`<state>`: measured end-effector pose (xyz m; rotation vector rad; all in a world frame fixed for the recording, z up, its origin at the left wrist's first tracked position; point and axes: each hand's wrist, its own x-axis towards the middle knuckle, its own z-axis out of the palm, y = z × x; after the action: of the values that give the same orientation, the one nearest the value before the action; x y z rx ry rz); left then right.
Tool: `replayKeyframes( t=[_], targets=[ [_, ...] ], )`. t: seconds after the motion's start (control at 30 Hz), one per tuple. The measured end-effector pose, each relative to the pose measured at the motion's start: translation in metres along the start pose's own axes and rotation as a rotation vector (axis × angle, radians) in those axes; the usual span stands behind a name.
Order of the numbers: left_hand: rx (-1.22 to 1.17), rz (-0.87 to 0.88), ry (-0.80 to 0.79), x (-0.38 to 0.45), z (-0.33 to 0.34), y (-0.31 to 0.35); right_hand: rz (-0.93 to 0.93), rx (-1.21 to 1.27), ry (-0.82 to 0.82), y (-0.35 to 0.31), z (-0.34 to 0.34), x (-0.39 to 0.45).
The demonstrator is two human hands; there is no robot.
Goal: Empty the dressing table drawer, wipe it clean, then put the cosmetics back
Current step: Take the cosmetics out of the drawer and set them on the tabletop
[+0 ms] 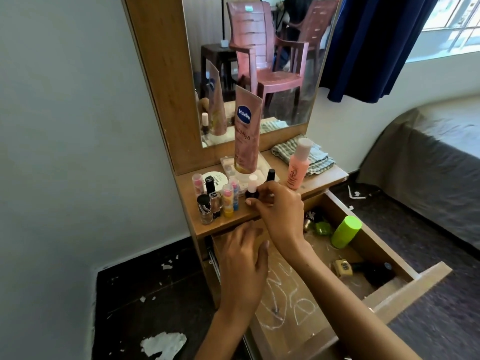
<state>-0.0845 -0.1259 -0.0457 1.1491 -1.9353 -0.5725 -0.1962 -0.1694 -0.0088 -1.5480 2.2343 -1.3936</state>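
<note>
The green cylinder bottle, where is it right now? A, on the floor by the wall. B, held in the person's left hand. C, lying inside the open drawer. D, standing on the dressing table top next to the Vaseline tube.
C: the green cylinder bottle lies on its side inside the open drawer, toward its far right, while the Vaseline tube stands up on the table top.
</note>
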Motion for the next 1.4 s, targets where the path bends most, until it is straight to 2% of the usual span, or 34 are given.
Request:
replayKeyframes(
  t=[0.23, 0.33, 0.43, 0.53, 0.6, 0.67, 0.77, 0.87, 0.97, 1.07, 1.13, 1.3, 1.4],
  targets=[
    [-0.032, 0.055, -0.033, 0.0, 0.011, 0.0, 0.016, -0.015, 0.017, 0.004, -0.033, -0.009],
    [0.0, 0.09, -0.212, 0.008, 0.027, 0.003, 0.084, -0.113, -0.012, 0.029, -0.067, -0.023],
    [0.031, 0.097, -0.444, 0.016, 0.056, 0.013, 0.264, -0.323, -0.092, 0.061, -0.097, -0.038],
    [0.074, 0.126, -0.602, 0.023, 0.088, 0.031, 0.44, -0.469, -0.182, 0.082, -0.113, -0.051],
    [0.189, 0.181, -0.705, 0.026, 0.106, 0.043, 0.502, -0.512, -0.187, 0.09, -0.119, -0.057],
    [0.324, 0.242, -0.766, 0.028, 0.119, 0.05, 0.526, -0.521, -0.173, 0.096, -0.122, -0.064],
    [0.405, 0.284, -0.795, 0.031, 0.133, 0.053, 0.531, -0.489, -0.132, 0.096, -0.121, -0.068],
    [0.434, 0.297, -0.765, 0.035, 0.137, 0.052, 0.534, -0.442, -0.138, 0.093, -0.121, -0.071],
    [0.416, 0.255, -0.655, 0.038, 0.126, 0.046, 0.503, -0.391, -0.182, 0.091, -0.125, -0.073],
    [0.225, 0.146, -0.459, 0.032, 0.097, 0.035, 0.542, -0.267, -0.313, 0.084, -0.127, -0.073],
    [0.068, 0.085, -0.292, 0.025, 0.072, 0.029, 0.544, -0.153, -0.341, 0.075, -0.12, -0.071],
    [-0.122, 0.055, 0.026, 0.001, 0.029, 0.022, 0.433, 0.271, -0.252, 0.04, -0.091, -0.064],
    [-0.154, 0.044, 0.158, -0.005, 0.019, 0.02, 0.362, 0.31, -0.229, 0.022, -0.073, -0.055]
  ],
)
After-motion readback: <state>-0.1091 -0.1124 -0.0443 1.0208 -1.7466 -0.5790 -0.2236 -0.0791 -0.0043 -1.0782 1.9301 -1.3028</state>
